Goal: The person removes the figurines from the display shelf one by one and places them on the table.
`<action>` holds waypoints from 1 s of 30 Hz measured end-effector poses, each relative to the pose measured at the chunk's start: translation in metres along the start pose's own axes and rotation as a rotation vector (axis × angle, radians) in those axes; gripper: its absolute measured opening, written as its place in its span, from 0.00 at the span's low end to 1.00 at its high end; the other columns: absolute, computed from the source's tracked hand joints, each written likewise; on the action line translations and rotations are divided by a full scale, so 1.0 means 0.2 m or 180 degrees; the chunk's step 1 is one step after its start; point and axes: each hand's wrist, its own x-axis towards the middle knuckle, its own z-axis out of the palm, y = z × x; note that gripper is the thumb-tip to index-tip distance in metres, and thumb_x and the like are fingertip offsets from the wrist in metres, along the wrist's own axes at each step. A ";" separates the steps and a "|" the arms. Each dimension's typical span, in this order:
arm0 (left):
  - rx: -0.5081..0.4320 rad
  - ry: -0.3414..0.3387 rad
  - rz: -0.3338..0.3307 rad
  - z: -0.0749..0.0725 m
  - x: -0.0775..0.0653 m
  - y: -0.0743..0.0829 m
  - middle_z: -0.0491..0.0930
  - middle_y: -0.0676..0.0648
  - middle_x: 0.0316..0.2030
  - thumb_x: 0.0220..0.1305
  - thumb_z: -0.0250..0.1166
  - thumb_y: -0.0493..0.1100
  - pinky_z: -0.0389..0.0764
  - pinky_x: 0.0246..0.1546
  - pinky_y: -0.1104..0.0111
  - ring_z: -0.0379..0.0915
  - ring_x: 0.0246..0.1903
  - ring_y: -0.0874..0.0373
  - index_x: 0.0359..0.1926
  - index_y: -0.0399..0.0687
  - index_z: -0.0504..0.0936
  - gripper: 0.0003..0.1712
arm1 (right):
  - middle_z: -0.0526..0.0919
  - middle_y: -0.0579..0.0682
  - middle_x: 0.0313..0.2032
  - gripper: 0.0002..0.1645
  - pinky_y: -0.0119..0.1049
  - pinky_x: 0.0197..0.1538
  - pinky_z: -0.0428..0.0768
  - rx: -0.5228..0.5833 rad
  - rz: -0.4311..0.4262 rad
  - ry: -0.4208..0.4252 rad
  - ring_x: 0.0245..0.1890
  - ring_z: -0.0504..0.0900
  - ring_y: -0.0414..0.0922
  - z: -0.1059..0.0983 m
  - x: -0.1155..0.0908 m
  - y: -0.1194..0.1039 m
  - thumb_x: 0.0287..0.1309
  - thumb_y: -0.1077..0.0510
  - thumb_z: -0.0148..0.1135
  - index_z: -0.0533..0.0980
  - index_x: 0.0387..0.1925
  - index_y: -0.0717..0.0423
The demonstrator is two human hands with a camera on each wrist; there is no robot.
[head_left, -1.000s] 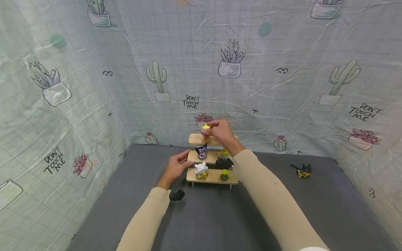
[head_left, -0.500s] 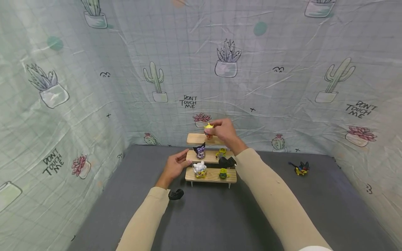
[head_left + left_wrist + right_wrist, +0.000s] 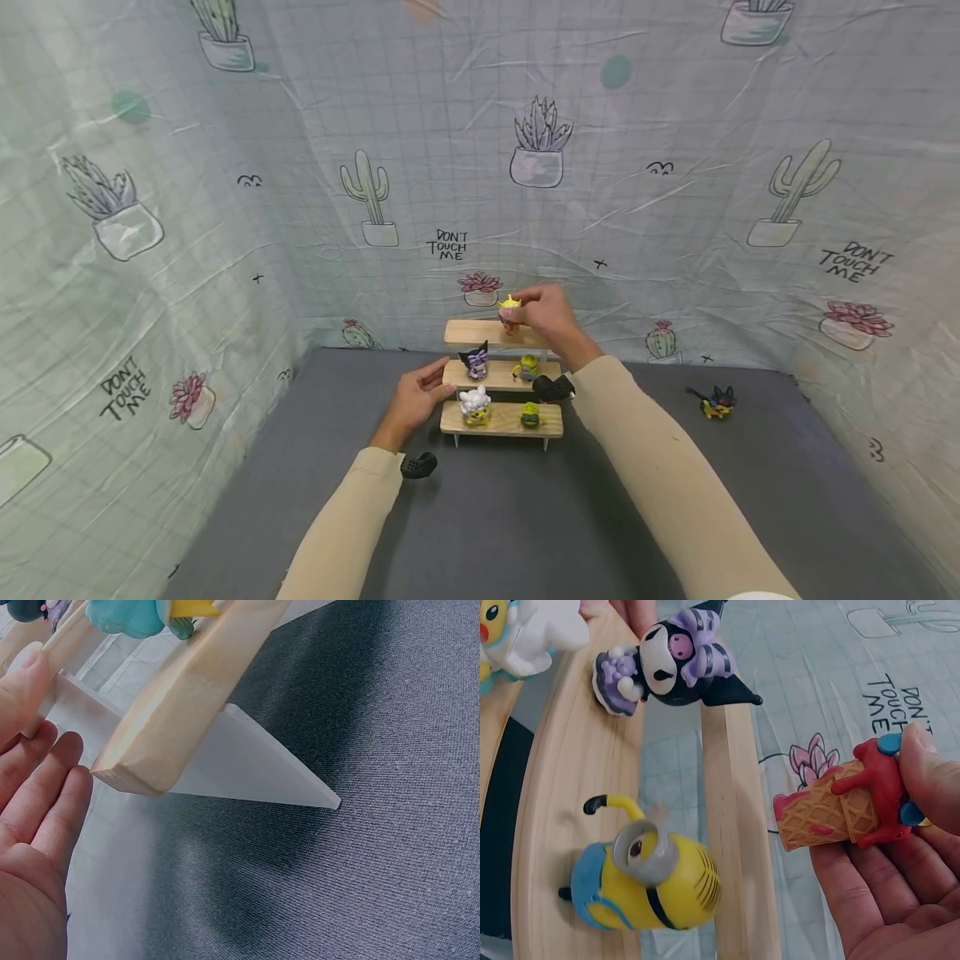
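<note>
My right hand point(image 3: 551, 317) pinches a small ice-cream cone figurine point(image 3: 829, 806) between thumb and fingers. It has a waffle-patterned base, a red body with blue bits and, in the head view, a yellow top. The figurine is at the top tier point(image 3: 472, 332) of a three-tier wooden display stand point(image 3: 501, 423); whether its base touches the wood is unclear. My left hand point(image 3: 415, 398) grips the left end of the middle tier, thumb on top and fingers below. That tier bears a black-and-purple eared figurine point(image 3: 682, 656) and a yellow one-eyed minion figurine point(image 3: 682, 877).
On the bottom tier stand a white-capped yellow figurine point(image 3: 476, 406) and a green-yellow figurine point(image 3: 530, 414). Another figurine with dark ears point(image 3: 717, 404) lies to the right on the grey tabletop point(image 3: 480, 517). A cactus-printed cloth point(image 3: 450, 125) hangs behind and at both sides.
My right hand has moved the ice-cream cone figurine to the right along the top tier. My left hand keeps its grip on the stand. The head view has shifted slightly.
</note>
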 end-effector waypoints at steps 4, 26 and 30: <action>-0.0012 -0.0028 -0.0012 0.00 0.00 0.00 0.72 0.34 0.72 0.71 0.68 0.35 0.78 0.70 0.50 0.70 0.72 0.42 0.76 0.43 0.70 0.35 | 0.92 0.60 0.38 0.31 0.49 0.62 0.88 0.0028 -0.0025 0.0010 0.33 0.91 0.48 -0.02 -0.01 0.01 0.65 0.62 0.72 0.75 0.67 0.69; 0.0008 -0.0021 -0.0005 0.00 0.00 -0.01 0.70 0.34 0.73 0.71 0.68 0.35 0.77 0.70 0.49 0.69 0.73 0.41 0.76 0.41 0.69 0.35 | 0.91 0.62 0.48 0.28 0.51 0.68 0.82 -0.0275 0.0035 0.0169 0.61 0.83 0.57 -0.14 -0.04 0.03 0.65 0.59 0.72 0.79 0.64 0.65; -0.0003 -0.0034 0.0012 0.00 0.01 -0.01 0.70 0.33 0.73 0.71 0.67 0.35 0.77 0.71 0.49 0.68 0.73 0.40 0.77 0.41 0.68 0.35 | 0.89 0.65 0.50 0.28 0.51 0.67 0.83 -0.0274 0.0042 0.0208 0.60 0.83 0.58 -0.16 -0.04 0.03 0.65 0.59 0.73 0.79 0.63 0.65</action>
